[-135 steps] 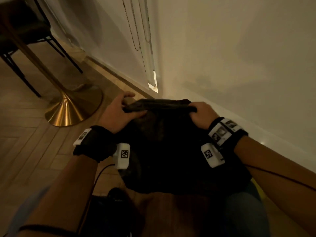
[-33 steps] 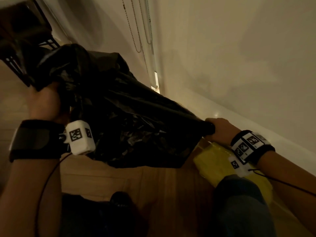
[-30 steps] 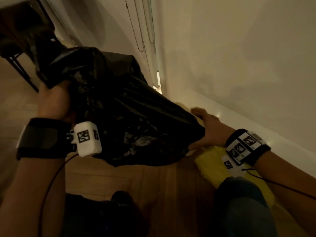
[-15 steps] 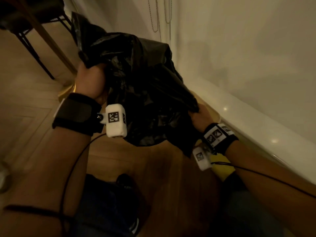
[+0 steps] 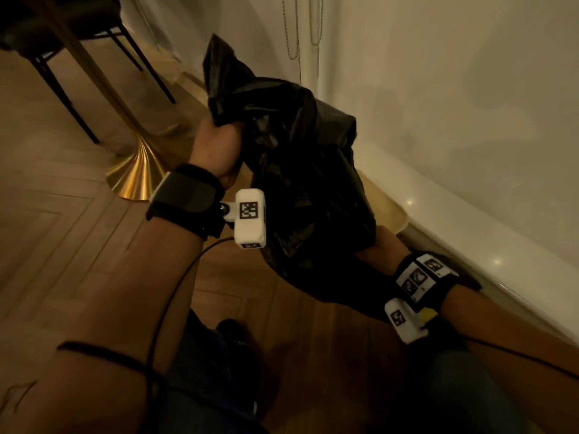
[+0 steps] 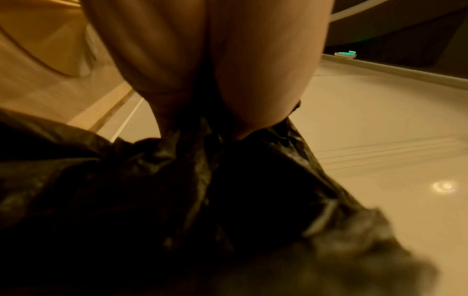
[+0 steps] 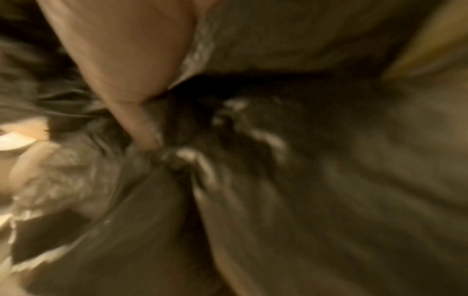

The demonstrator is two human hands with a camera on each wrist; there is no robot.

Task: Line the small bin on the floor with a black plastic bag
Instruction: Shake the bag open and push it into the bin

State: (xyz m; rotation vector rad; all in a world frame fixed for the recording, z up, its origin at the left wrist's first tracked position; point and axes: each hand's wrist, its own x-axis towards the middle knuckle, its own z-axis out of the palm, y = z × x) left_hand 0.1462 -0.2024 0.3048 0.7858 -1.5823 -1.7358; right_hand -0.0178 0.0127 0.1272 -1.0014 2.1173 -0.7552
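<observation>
Left hand lifts bin liner by the wall

Left hand [image 5: 216, 148] clutches a bunched edge of the black plastic bag [image 5: 300, 183] above the floor; right hand [image 5: 376, 245] grips its lower folds. Light, limp, slippery film, best held at the mouth's hem

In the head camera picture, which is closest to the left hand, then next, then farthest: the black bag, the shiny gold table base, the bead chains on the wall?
1. black bag: gripped in the left hand.
2. gold table base: on the floor, to the hand's left.
3. bead chains: hanging high on the wall, beyond the bag.
</observation>
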